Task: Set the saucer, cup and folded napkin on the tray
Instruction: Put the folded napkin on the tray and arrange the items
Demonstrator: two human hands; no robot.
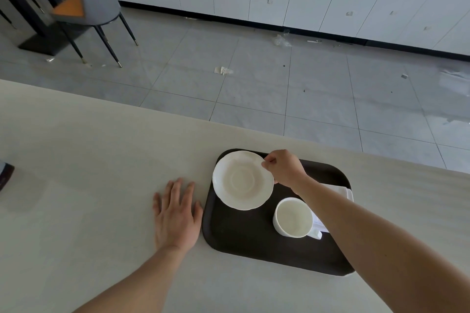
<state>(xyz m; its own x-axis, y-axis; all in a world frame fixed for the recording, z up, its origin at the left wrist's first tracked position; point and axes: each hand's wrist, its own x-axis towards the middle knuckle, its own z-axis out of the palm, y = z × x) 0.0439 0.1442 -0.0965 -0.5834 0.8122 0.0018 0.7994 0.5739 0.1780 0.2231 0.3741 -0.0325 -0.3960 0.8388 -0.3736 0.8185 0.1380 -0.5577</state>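
A dark brown tray lies on the pale table. A white saucer is over the tray's far left corner, and my right hand pinches its right rim. A white cup stands upright on the tray, handle pointing right. A folded white napkin lies on the tray's right side, mostly hidden under my right forearm. My left hand rests flat on the table with fingers spread, just left of the tray's edge.
The pale table stretches to the left; its far edge runs diagonally behind the tray. A dark object pokes in at the left border. Beyond are grey floor tiles, a chair and white cabinets.
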